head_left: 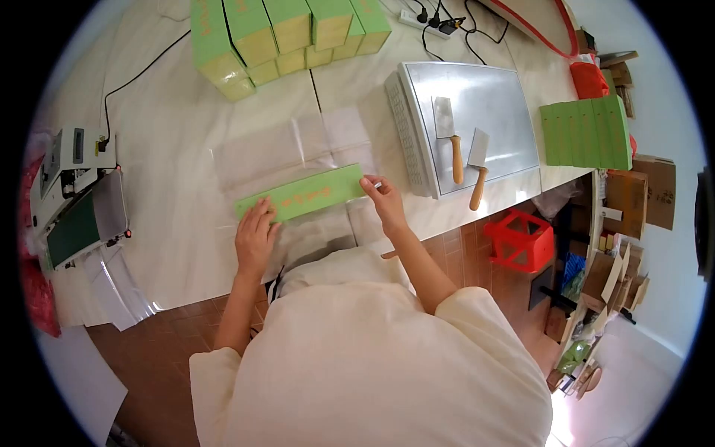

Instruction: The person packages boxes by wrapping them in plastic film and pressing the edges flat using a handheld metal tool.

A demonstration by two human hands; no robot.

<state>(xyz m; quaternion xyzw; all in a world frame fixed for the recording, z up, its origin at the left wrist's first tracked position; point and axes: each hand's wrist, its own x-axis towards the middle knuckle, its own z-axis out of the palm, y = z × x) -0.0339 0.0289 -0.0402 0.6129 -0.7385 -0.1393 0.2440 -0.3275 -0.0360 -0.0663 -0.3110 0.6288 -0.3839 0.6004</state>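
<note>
A long, flat green box point(309, 195) with orange lettering lies slightly slanted on clear plastic film point(272, 155) spread over the table. My left hand point(257, 229) holds the box's left end, its fingers on the top face and the thumb by the near edge. At the other end, the thumb and fingers of my right hand point(383, 200) are closed on the box's corner. Whether film is also caught between those fingertips is too small to tell.
Right of my hands, a metal hot plate point(506, 97) bears two wooden-handled scrapers point(456, 158). Green boxes point(249, 37) are stacked at the back, more point(585, 134) at the right. A white machine point(82, 167) stands left. A red stool point(521, 240) is on the floor.
</note>
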